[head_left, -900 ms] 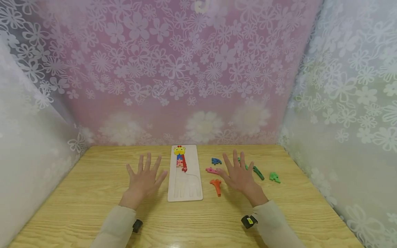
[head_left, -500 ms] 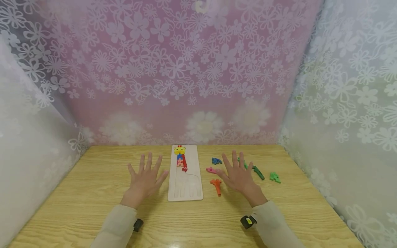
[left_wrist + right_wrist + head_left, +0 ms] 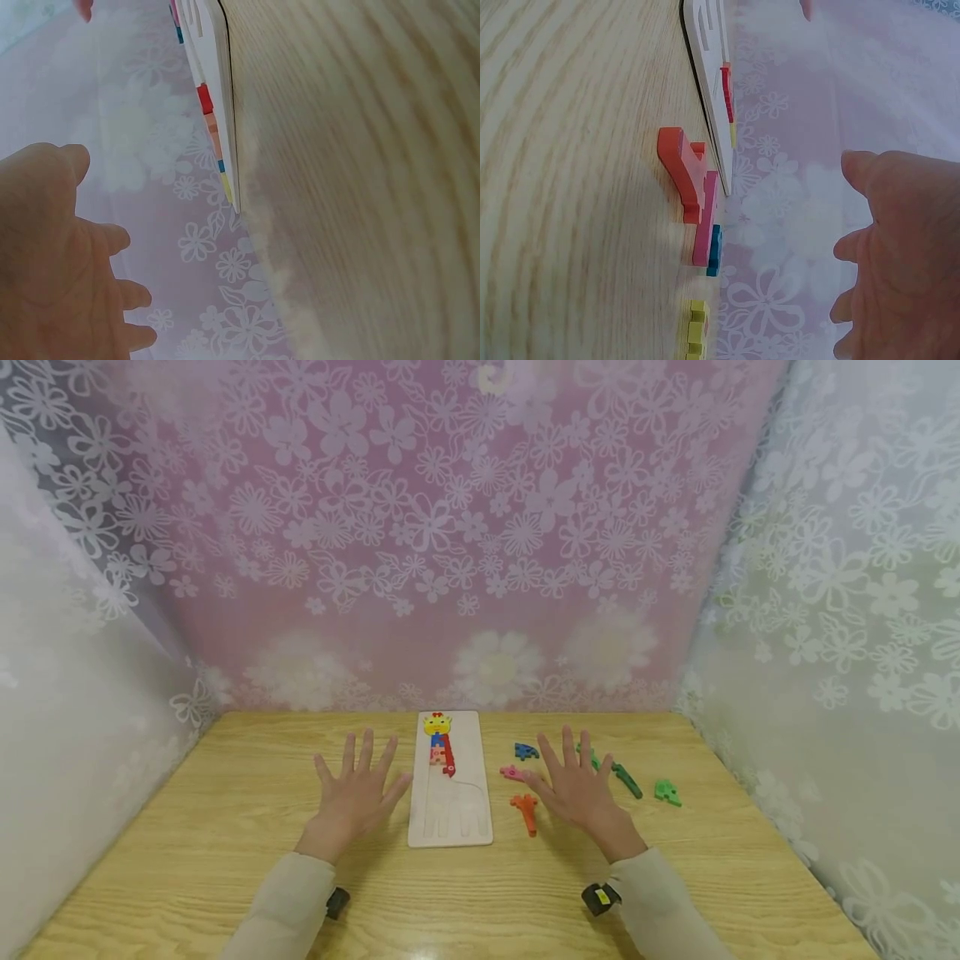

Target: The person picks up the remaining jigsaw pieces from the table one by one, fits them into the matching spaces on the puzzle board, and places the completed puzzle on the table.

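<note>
My left hand (image 3: 352, 806) is held over the table left of a pale wooden puzzle board (image 3: 468, 752), fingers spread and holding nothing. On the board lie a yellow giraffe-head piece (image 3: 437, 725), a blue piece (image 3: 437, 740), a salmon piece (image 3: 437, 756) and a red piece (image 3: 449, 760). To the right, my right hand (image 3: 585, 793) is also spread, above the loose puzzle pieces, and partly hides some. Both wrist views show the hands raised off the tabletop. Nearest its thumb are a pink piece (image 3: 512, 772) and an orange piece (image 3: 528, 817).
A blue piece (image 3: 527, 751) lies behind the pink one. Farther right are a dark green piece (image 3: 627, 781) and a light green piece (image 3: 667, 792). Another green piece (image 3: 584, 748) shows partly behind my right fingers. Flowered curtains (image 3: 495, 568) enclose the wooden table (image 3: 187, 827).
The head view has shifted slightly, moving the whole scene a little right. My left hand has drifted slightly toward the board. The puzzle pieces keep their places, and both hands stay spread.
</note>
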The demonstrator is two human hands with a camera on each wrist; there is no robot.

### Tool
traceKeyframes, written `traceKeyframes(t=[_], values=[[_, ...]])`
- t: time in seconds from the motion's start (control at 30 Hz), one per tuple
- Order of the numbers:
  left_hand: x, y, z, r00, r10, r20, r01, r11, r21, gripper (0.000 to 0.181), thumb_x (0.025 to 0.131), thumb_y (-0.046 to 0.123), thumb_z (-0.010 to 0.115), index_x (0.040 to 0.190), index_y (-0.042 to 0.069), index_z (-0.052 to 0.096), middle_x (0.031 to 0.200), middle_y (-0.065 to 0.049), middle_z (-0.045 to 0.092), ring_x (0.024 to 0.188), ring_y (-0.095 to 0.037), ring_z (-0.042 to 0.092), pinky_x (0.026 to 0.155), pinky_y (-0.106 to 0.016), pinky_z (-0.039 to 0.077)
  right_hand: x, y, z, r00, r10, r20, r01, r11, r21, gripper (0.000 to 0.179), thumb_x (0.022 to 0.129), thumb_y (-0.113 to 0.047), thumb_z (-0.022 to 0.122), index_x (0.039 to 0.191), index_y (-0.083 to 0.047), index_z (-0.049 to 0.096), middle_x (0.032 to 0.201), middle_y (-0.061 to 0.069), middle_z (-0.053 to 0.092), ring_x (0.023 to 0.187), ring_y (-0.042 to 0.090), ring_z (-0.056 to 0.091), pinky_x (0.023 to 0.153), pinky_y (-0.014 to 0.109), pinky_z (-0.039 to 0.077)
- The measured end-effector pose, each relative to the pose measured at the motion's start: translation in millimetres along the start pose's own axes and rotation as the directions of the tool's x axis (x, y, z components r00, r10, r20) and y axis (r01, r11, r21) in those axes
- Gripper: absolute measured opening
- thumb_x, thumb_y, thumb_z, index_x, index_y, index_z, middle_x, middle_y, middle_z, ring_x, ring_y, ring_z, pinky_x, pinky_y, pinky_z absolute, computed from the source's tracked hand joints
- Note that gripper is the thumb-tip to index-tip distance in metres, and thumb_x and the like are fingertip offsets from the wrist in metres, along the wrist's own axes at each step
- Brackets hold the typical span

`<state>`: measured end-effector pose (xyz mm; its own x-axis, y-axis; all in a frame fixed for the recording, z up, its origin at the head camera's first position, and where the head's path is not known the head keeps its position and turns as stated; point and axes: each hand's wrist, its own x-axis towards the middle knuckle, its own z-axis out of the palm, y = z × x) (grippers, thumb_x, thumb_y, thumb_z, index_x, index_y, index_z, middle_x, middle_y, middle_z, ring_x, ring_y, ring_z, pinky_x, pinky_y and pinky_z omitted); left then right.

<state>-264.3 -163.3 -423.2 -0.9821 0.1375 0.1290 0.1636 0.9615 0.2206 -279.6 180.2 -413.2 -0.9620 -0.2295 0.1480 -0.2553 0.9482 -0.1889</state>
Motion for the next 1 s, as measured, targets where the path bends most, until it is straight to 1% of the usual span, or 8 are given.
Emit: traceKeyframes(t=[0.2, 0.37, 0.43, 0.5, 0.63, 0.7, 0.8, 1.0], values=[[2.1, 0.3, 3.2, 1.000, -0.002, 0.006, 0.002, 1.000, -0.005, 0.074, 0.107, 0.059, 0.039, 0.168, 0.025, 0.014, 0.174, -0.019, 0.000, 0.160, -0.046, -0.007, 0.112, -0.086, -0.008, -0.1, 0, -1, 1.000, 0.005, 0.021, -0.005, 1.000, -0.011, 0.078, 0.106, -0.057, 0.044, 0.167, -0.015, 0.020, 0.171, 0.028, 0.004, 0.157, 0.054, -0.001, 0.113, 0.087, 0.007], [3.4, 0.7, 5.2, 1.000, -0.003, 0.006, 0.003, 1.000, 0.002, 0.075, 0.106, 0.060, 0.039, 0.168, 0.025, 0.014, 0.174, -0.019, 0.002, 0.160, -0.046, -0.006, 0.113, -0.086, -0.006, 1.1, 1, -1, 0.999, 0.008, 0.036, -0.008, 1.000, -0.006, 0.079, 0.106, -0.058, 0.043, 0.167, -0.015, 0.016, 0.172, 0.027, 0.001, 0.157, 0.053, -0.003, 0.114, 0.086, 0.008], [3.7, 0.6, 5.8, 1.000, -0.003, 0.012, 0.003, 1.000, 0.000, 0.074, 0.107, 0.060, 0.038, 0.168, 0.025, 0.014, 0.174, -0.019, 0.002, 0.160, -0.046, -0.006, 0.113, -0.087, -0.005, 1.6, 3, -2, 0.999, -0.004, 0.051, 0.003, 1.000, 0.024, 0.079, 0.107, -0.055, 0.044, 0.167, -0.015, 0.015, 0.171, 0.028, 0.002, 0.157, 0.055, 0.001, 0.113, 0.086, 0.012], [4.2, -0.2, 6.8, 1.000, 0.001, 0.030, -0.001, 1.000, -0.001, 0.074, 0.106, 0.060, 0.038, 0.168, 0.026, 0.014, 0.174, -0.018, 0.002, 0.161, -0.046, -0.004, 0.113, -0.086, -0.004, 2.3, 6, -2, 0.997, -0.031, 0.077, 0.026, 0.998, 0.062, 0.078, 0.108, -0.052, 0.045, 0.167, -0.013, 0.014, 0.170, 0.031, 0.004, 0.155, 0.058, 0.007, 0.113, 0.084, 0.019], [7.1, -3.4, 10.1, 0.996, 0.035, 0.079, -0.036, 0.999, 0.003, 0.074, 0.106, 0.061, 0.039, 0.167, 0.025, 0.017, 0.175, -0.018, 0.003, 0.161, -0.045, -0.001, 0.114, -0.086, -0.002, 4.3, 14, -4, 0.985, -0.103, 0.139, 0.079, 0.982, 0.169, 0.076, 0.109, -0.043, 0.049, 0.167, -0.009, 0.013, 0.167, 0.037, 0.010, 0.151, 0.063, 0.016, 0.111, 0.081, 0.029], [10.0, -5.8, 11.9, 0.993, 0.061, 0.105, -0.062, 0.998, 0.004, 0.074, 0.106, 0.060, 0.041, 0.167, 0.025, 0.019, 0.175, -0.018, 0.004, 0.161, -0.046, 0.000, 0.114, -0.086, -0.001, 6.0, 18, -4, 0.980, -0.119, 0.161, 0.083, 0.973, 0.216, 0.075, 0.109, -0.040, 0.050, 0.167, -0.009, 0.014, 0.167, 0.038, 0.011, 0.151, 0.063, 0.015, 0.113, 0.080, 0.027], [16.4, -9.9, 15.5, 0.984, 0.104, 0.144, -0.105, 0.994, -0.005, 0.073, 0.106, 0.059, 0.041, 0.167, 0.023, 0.021, 0.174, -0.019, 0.006, 0.161, -0.046, 0.002, 0.114, -0.086, 0.000, 8.8, 25, -4, 0.975, -0.143, 0.171, 0.097, 0.963, 0.251, 0.074, 0.109, -0.037, 0.051, 0.167, -0.008, 0.015, 0.167, 0.038, 0.012, 0.152, 0.061, 0.016, 0.116, 0.077, 0.025], [31.2, -19.4, 18.3, 0.954, 0.186, 0.234, -0.184, 0.982, -0.031, 0.071, 0.107, 0.057, 0.039, 0.167, 0.022, 0.022, 0.174, -0.019, 0.009, 0.160, -0.047, 0.008, 0.116, -0.084, 0.007, 10.9, 33, -8, 0.963, -0.194, 0.184, 0.133, 0.944, 0.302, 0.073, 0.109, -0.030, 0.053, 0.167, -0.008, 0.015, 0.169, 0.032, 0.014, 0.156, 0.054, 0.017, 0.121, 0.072, 0.024]])
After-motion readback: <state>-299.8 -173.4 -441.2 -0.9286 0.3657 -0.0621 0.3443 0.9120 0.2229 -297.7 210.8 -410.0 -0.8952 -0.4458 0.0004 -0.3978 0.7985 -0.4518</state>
